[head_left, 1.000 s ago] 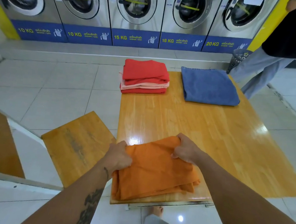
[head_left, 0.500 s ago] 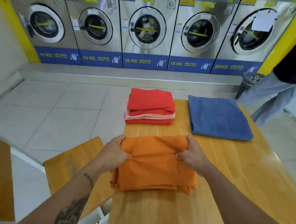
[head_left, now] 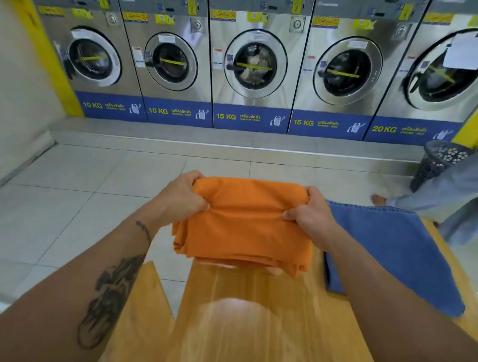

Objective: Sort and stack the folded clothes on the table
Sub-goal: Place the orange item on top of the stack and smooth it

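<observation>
Carried forward since before — 2 hands, left hand (head_left: 182, 197) and right hand (head_left: 312, 214), grip orange cloth (head_left: 245, 222), seemingly lifted.

You're gripping matt, smooth orange cloth (head_left: 245, 222); glossy varnished wood table (head_left: 261, 329) is glaring; blue towel (head_left: 385, 253) is looking coarse.
</observation>
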Demonstrator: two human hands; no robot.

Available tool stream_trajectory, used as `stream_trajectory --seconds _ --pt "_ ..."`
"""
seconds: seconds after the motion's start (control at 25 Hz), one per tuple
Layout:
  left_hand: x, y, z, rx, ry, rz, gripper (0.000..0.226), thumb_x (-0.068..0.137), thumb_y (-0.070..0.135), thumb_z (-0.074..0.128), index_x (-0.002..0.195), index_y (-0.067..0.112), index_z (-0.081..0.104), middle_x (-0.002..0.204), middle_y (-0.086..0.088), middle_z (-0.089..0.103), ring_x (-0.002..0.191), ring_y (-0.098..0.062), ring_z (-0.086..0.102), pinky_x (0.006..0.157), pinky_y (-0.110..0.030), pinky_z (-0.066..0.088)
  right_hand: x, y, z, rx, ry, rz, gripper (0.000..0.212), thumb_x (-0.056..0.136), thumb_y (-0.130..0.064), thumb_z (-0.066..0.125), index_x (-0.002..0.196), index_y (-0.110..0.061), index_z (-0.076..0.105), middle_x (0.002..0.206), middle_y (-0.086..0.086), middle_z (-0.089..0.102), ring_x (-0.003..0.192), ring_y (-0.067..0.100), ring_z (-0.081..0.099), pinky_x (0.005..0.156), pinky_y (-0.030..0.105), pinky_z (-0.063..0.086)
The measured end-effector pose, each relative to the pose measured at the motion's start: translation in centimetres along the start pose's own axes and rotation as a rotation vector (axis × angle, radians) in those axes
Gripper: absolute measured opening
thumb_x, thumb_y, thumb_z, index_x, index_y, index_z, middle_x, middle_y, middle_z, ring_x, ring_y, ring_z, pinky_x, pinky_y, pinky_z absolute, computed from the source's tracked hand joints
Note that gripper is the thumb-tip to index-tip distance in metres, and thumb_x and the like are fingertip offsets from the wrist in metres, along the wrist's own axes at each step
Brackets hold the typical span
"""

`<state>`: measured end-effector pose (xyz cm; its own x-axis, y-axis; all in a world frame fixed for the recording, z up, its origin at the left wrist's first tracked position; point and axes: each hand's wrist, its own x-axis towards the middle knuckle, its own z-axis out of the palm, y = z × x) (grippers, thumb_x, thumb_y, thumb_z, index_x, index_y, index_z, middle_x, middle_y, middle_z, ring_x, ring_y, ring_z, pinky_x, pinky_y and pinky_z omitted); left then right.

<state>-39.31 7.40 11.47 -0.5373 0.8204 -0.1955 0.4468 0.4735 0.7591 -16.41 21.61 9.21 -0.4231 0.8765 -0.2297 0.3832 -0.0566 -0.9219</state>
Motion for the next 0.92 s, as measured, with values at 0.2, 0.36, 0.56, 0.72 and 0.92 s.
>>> stream_trajectory --seconds 0.2,0.36,0.56,0.72,0.92 --pt "8.1 0.6 -1.0 -0.032 0.088 -0.010 0.059 0.079 0.015 0.076 0.128 0.029 0.046 0.123 -0.004 0.054 0.102 -0.027 0.057 0.078 -0.043 0.052 7.3 -1.7 1.2 -0.038 0.046 0.018 0.069 0.078 -0.004 0.069 0.136 -0.021 0.037 0.121 0.007 0.051 0.103 0.028 0.053 0.086 0.044 0.050" --pt "10.1 -3.2 3.7 0.296 0.020 -0.037 0.077 0.090 0.034 0.061 0.153 0.031 0.018 0.157 -0.007 0.022 0.139 -0.037 0.031 0.108 -0.053 0.038 8.8 0.8 3.4 -0.648 0.103 -0.136 0.082 0.082 -0.014 0.056 0.153 -0.026 0.017 0.143 0.013 0.038 0.117 0.037 0.049 0.094 0.052 0.048" --pt "9.7 -6.1 8.4 0.353 0.001 -0.060 0.060 0.099 0.050 0.028 0.154 0.029 0.018 0.164 -0.006 0.003 0.145 -0.036 0.022 0.117 -0.051 0.024 9.2 4.7 7.1 -0.922 -0.208 -0.123 0.063 0.097 -0.055 0.027 0.155 -0.039 0.008 0.167 0.001 -0.001 0.152 0.033 -0.002 0.117 0.062 0.011" --pt "7.3 -9.7 12.7 0.363 0.145 -0.085 0.060 0.100 0.048 0.016 0.156 0.028 0.002 0.161 -0.014 0.015 0.140 -0.035 0.032 0.112 -0.049 0.033 8.2 7.4 8.6 -1.074 -0.093 -0.251 0.064 0.096 -0.058 0.015 0.155 -0.040 0.000 0.167 0.001 -0.001 0.152 0.033 -0.003 0.117 0.061 0.012" --pt "7.3 -11.8 12.0 0.301 0.121 -0.011 0.060 0.099 0.051 0.019 0.154 0.037 -0.001 0.157 -0.013 0.026 0.138 -0.033 0.035 0.112 -0.050 0.035 8.1 7.3 8.2 -1.036 -0.119 -0.260 0.064 0.096 -0.058 0.019 0.155 -0.040 0.001 0.167 0.000 0.000 0.152 0.031 -0.002 0.119 0.058 0.013"
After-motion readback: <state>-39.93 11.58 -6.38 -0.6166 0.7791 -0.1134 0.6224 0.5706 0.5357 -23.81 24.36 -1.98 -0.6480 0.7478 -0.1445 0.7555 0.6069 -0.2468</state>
